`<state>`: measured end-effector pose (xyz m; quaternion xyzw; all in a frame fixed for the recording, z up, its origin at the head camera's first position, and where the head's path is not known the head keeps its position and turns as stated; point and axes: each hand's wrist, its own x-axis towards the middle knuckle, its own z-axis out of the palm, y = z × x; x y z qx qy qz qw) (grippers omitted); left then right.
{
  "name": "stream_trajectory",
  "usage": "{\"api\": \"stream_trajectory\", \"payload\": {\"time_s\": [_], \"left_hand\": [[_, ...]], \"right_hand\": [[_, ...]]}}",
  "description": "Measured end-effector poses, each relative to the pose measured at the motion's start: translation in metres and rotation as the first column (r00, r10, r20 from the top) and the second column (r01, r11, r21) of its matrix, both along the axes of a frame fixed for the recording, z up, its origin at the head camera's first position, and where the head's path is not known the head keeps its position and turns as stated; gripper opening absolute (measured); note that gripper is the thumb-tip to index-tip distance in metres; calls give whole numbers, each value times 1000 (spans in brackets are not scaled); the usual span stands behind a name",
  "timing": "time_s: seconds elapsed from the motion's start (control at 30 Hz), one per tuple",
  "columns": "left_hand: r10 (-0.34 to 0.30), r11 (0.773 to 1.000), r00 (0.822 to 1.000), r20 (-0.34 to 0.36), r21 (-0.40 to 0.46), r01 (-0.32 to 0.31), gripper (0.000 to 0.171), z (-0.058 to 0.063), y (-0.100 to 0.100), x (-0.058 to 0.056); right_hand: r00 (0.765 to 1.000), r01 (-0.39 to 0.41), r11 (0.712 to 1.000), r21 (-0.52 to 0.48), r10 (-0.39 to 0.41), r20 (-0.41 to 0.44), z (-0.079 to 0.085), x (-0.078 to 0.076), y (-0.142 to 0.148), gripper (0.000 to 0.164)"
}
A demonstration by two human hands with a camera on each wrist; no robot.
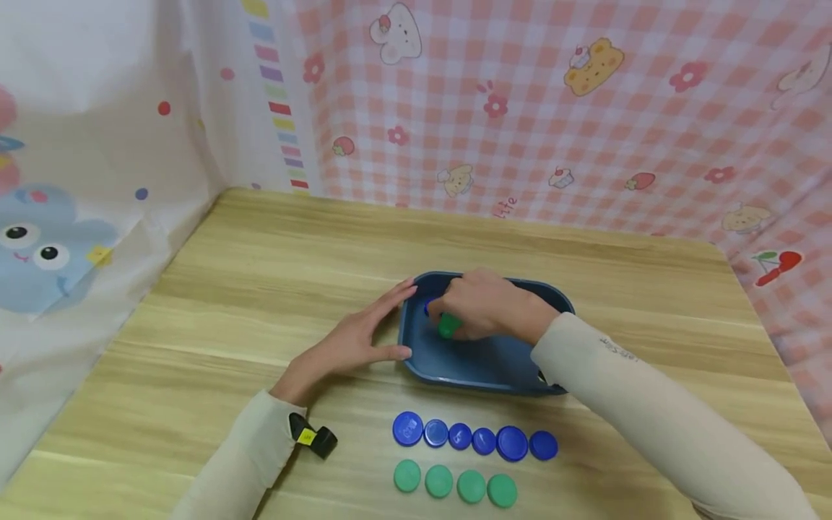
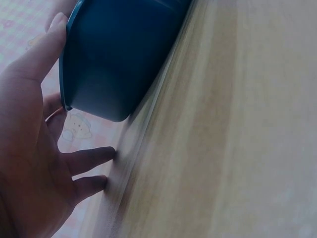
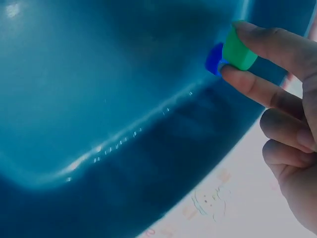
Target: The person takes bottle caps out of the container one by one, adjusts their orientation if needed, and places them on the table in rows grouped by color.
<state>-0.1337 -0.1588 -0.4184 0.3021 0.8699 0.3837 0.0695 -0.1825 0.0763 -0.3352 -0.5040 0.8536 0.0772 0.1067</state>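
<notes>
My right hand [image 1: 484, 303] reaches into a dark blue tray [image 1: 484, 379] and pinches a green bottle cap [image 3: 239, 49] between thumb and index finger. The other fingers of that hand are curled in. Just behind the green cap, a blue cap [image 3: 213, 59] shows in the right wrist view, inside the tray close to its wall. My left hand [image 1: 344, 343] rests at the tray's left end, thumb and fingers spread along the rim. In the left wrist view, two lower fingers reach down beside the tray to the wooden table [image 2: 208, 124].
In front of the tray lies a row of several blue caps [image 1: 460, 436] of differing sizes. Nearer me is a row of several green caps [image 1: 471, 487]. A black strap [image 1: 313, 436] with a yellow label is on the left wrist. A patterned curtain [image 1: 533, 130] hangs behind the table.
</notes>
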Motion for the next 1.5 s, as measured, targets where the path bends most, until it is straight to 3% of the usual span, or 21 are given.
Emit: {"api": "stream_trajectory", "payload": {"time_s": [0.4, 0.6, 1.0, 1.17, 1.5], "left_hand": [[3, 1000, 1000, -14, -18, -3, 87, -2, 1, -2], [-1, 1000, 999, -33, -15, 1, 88, -2, -2, -2], [-8, 1000, 999, -39, -6, 8, 88, -1, -1, -3], [-3, 1000, 999, -45, -16, 2, 89, -2, 0, -4], [-8, 1000, 1000, -28, -9, 8, 88, -4, 2, -3]], "right_hand": [[999, 29, 992, -125, -27, 21, 27, 22, 42, 30], [996, 68, 982, -174, -76, -45, 31, 36, 57, 32], [989, 46, 962, -268, -81, -121, 39, 72, 85, 32], [986, 69, 963, -259, -106, -132, 36, 92, 96, 33], [988, 127, 936, -327, -149, -43, 14, 125, 114, 30]]}}
